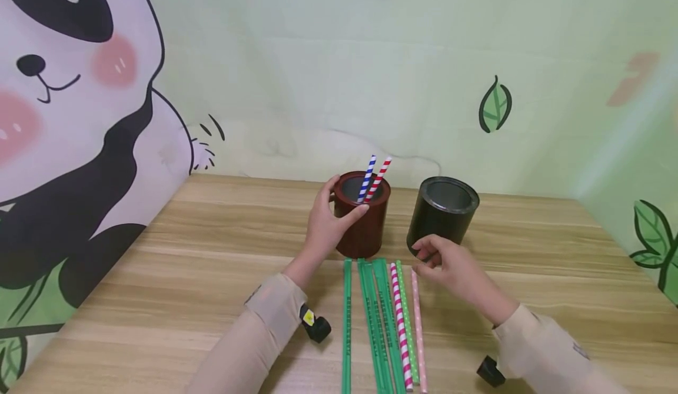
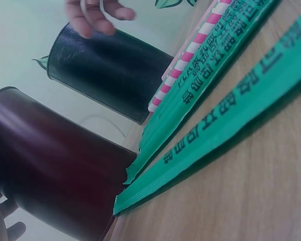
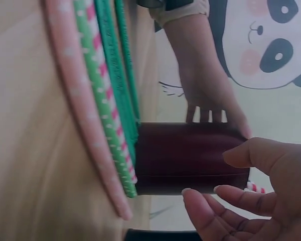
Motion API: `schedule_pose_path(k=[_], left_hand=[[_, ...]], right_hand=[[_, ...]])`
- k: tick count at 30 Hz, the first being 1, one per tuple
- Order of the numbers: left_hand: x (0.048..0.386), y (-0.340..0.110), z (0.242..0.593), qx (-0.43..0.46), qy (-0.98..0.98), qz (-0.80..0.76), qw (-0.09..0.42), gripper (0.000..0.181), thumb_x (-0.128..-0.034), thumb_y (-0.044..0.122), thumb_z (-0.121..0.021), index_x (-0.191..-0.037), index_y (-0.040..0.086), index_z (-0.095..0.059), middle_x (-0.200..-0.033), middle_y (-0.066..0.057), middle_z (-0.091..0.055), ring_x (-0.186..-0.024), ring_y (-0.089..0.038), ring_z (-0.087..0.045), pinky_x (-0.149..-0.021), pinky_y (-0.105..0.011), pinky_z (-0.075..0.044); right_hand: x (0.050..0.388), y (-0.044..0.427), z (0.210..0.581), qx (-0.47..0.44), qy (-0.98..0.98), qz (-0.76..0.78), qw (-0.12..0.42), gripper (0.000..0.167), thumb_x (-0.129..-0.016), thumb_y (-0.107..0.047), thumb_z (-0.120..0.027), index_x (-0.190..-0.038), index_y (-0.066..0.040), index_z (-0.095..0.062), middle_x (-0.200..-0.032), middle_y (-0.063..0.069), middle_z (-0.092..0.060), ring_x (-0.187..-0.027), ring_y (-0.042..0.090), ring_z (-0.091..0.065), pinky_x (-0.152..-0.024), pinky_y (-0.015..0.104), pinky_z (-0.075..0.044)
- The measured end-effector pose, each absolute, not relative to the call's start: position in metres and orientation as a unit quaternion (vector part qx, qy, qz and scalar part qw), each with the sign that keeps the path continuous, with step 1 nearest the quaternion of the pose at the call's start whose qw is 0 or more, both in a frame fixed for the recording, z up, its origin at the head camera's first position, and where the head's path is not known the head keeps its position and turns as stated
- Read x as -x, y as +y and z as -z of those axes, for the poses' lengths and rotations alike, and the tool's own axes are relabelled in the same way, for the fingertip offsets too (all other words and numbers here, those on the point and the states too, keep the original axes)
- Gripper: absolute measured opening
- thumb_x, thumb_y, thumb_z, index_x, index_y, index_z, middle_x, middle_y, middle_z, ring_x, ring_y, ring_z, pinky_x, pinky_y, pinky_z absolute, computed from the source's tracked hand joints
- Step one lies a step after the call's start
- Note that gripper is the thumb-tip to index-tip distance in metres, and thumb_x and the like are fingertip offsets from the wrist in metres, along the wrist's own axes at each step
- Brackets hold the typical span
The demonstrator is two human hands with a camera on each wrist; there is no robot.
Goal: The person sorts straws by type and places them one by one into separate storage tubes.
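The counter (image 1: 238, 217) is carrying a dark red cup (image 1: 365, 232); right of that cup, a black cup (image 1: 442, 220) is standing. The left hand (image 1: 327, 222) is gripping the dark red cup; the right hand (image 1: 451, 264) is hovering front-right of it, fingers loosely bent, holding nothing. Before it, green-wrapped straws (image 1: 346, 323) and patterned straws (image 1: 401, 329) are lying, apparently remaining; a blue-striped straw (image 1: 366, 179) and a red-striped straw (image 1: 378, 181) are already standing inside.

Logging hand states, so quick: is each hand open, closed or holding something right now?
Left hand: holding the dark red cup.
Right hand: open, fingers loosely bent, holding nothing.
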State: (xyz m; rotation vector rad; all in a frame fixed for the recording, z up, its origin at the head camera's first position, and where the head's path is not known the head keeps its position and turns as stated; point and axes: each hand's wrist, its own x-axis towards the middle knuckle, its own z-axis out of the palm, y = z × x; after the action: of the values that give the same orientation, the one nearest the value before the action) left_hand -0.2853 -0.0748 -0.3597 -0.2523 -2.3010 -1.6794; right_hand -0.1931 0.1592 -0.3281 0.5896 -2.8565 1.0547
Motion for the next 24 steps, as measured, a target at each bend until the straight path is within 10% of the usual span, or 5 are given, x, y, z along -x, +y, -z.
schedule_pose_path(k=[24], left_hand=[[0.284, -0.074, 0.359, 0.083, -0.798, 0.581, 0.137, 0.086, -0.0777, 0.042, -0.077, -0.148, 0.017, -0.034, -0.144, -0.007, -0.047, -0.127, -0.026, -0.048, -0.103, -0.047, -0.046]], right_hand=[[0.187, 0.157, 0.359, -0.126, -0.938, -0.314, -0.079, 0.031, -0.083, -0.011, -0.069, -0.107, 0.005, -0.058, -0.083, 0.006, -0.063, -0.053, 0.011, -0.054, -0.052, 0.024, -0.047]])
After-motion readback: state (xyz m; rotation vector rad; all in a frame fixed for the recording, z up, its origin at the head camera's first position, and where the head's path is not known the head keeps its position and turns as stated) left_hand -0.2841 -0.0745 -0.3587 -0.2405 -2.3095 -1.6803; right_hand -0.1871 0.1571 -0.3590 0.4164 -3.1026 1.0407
